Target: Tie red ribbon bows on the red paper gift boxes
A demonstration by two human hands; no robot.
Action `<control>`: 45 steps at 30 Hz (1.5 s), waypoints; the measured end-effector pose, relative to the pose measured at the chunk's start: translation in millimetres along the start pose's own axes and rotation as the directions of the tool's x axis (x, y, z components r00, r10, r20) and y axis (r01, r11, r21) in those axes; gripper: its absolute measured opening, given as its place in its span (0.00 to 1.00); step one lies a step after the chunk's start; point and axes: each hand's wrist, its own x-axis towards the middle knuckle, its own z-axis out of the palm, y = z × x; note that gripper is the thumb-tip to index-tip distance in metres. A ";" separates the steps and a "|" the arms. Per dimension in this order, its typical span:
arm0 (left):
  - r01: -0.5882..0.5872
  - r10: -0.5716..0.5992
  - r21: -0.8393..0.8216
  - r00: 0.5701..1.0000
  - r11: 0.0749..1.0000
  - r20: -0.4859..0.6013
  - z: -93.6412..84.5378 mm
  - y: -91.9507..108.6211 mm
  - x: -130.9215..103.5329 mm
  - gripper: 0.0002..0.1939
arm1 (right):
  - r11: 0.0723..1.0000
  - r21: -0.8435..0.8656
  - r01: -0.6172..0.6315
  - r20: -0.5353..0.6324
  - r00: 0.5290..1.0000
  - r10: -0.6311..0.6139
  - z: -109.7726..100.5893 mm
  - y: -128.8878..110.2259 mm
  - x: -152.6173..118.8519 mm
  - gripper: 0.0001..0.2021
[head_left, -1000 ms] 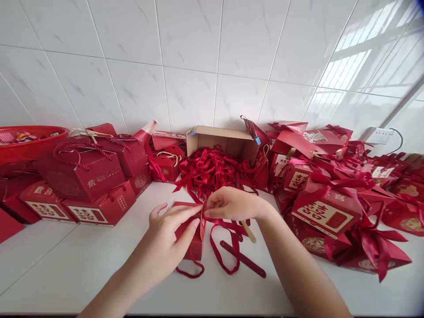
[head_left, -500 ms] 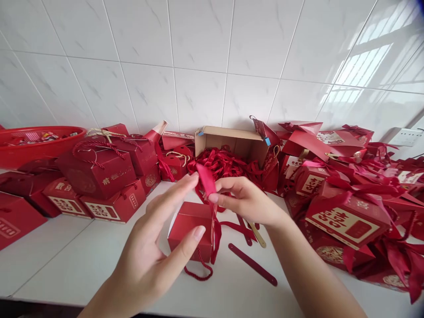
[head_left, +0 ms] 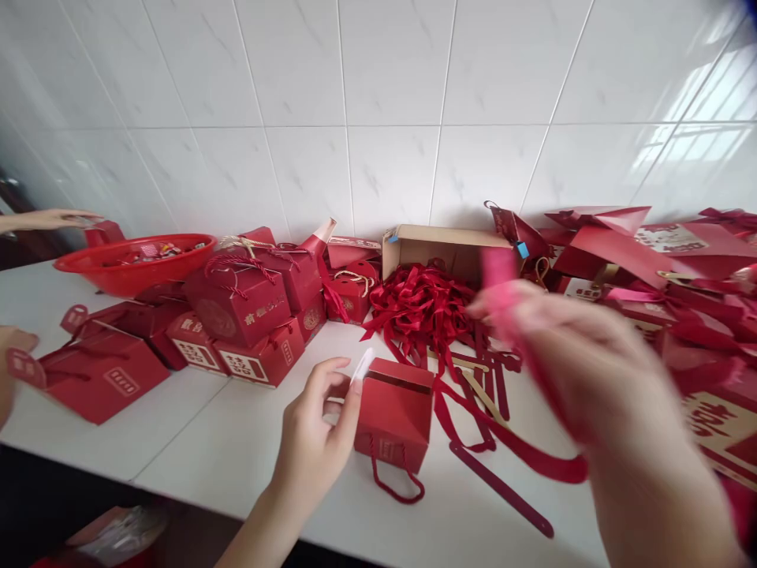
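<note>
A small red gift box (head_left: 395, 406) with a twisted rope handle (head_left: 397, 498) stands on the white table in front of me. My left hand (head_left: 316, 426) is at its left side, thumb and fingers closed on the box's raised flap, whose white inner side (head_left: 365, 364) shows. Up and to the right, my right hand (head_left: 591, 363) is smeared by motion. Its fingers are closed on a red satin ribbon (head_left: 500, 276), and a length of it trails past the wrist and down to the table. Right of the box lies a dark red strip (head_left: 502, 491) with holes at its ends.
A tangle of red ribbons (head_left: 417, 304) spills from a cardboard box (head_left: 438, 234). Red boxes are stacked left (head_left: 245, 296) and right (head_left: 721, 426). Beyond the left stack is a red basin (head_left: 88, 264); another person's hand (head_left: 56, 219) holds a red box by it.
My right hand has moved right with the ribbon, away from the box. My left hand has closed on the box's flap. The view has swung left, bringing another person's hands in.
</note>
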 end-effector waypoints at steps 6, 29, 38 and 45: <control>0.073 -0.075 -0.056 0.997 0.996 -0.030 6.4 2.8 -2.2 0.13 | 0.913 -0.277 -0.298 0.350 0.854 0.385 60.5 39.8 15.6 0.14; 0.015 -0.014 -0.079 1.000 0.997 0.023 4.2 0.8 -8.6 0.13 | 0.942 -0.235 -0.241 0.535 0.777 0.333 53.4 43.7 17.9 0.14; 0.032 -0.029 -0.098 0.999 0.995 0.036 3.3 0.9 -9.2 0.13 | 0.931 -0.205 -0.301 0.562 0.743 0.364 53.5 39.9 19.1 0.14; 0.065 -0.061 -0.081 0.997 0.995 0.051 1.8 1.4 -10.4 0.14 | 0.917 -0.335 -0.215 0.470 0.805 0.361 61.1 39.2 12.0 0.16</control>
